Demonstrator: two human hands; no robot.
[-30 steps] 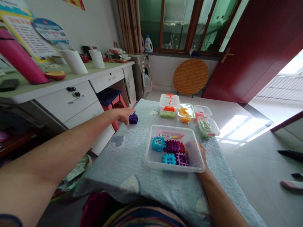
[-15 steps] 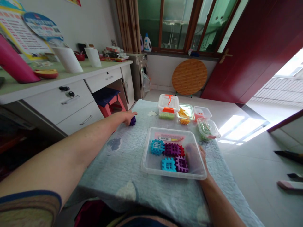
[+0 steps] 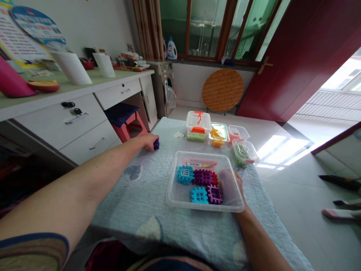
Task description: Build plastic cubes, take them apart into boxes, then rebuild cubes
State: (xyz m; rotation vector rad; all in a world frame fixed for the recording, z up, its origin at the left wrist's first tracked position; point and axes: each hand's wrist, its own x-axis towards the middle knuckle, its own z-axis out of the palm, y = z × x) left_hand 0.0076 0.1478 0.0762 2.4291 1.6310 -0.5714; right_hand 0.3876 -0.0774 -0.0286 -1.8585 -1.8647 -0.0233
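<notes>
At the far left edge of the cloth-covered table, my left hand point(image 3: 149, 142) has its fingers closed on dark purple building blocks point(image 3: 156, 144). The hand partly hides them, and how many there are I cannot tell. My right hand point(image 3: 239, 183) grips the right wall of a clear plastic box point(image 3: 175, 195), its fingers showing dimly through the plastic. Inside the box are blue window-shaped blocks point(image 3: 199, 195), a stack of purple blocks point(image 3: 203, 177) with a red block point(image 3: 215, 178) at its end, and a purple square frame block point(image 3: 214, 194).
Beyond the box stand a lidded container with orange clips point(image 3: 198, 124), a tub of yellow pieces point(image 3: 218, 136), a tub with red pieces point(image 3: 238, 132) and a tub of green pieces point(image 3: 244, 151). A stool point(image 3: 124, 114) is beside the table's far left side.
My left hand's fingers, stretched out over the purple blocks before, are now curled around them. My right hand keeps its place on the box. The whole view has shifted slightly.
</notes>
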